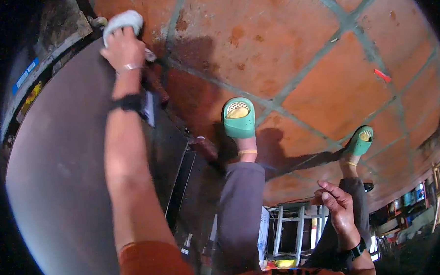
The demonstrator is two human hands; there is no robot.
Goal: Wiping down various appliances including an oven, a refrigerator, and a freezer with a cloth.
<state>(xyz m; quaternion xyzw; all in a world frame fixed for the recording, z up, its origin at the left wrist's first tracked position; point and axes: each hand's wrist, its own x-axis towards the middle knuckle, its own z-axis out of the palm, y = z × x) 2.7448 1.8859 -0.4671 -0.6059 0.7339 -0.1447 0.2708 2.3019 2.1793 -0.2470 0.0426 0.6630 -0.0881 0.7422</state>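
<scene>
My left hand (124,49) grips a white cloth (128,19) at the far right corner of a dark, smooth tabletop (65,144). The left arm reaches forward along the tabletop's edge, a black band on its forearm and a bracelet at its wrist. Lower right, my right hand (339,206) hangs in the air beside my right leg. Its thumb and forefinger stick out, the other fingers look partly curled, and nothing shows in it. Part of the cloth is hidden behind my left fingers.
Below the tabletop edge is dark furniture with a gap in its front (180,183). Orange floor tiles (314,96) with grey joints spread ahead, bearing a small red object (382,76). My feet wear green slippers (240,123). A metal-framed rack (299,230) stands behind my legs.
</scene>
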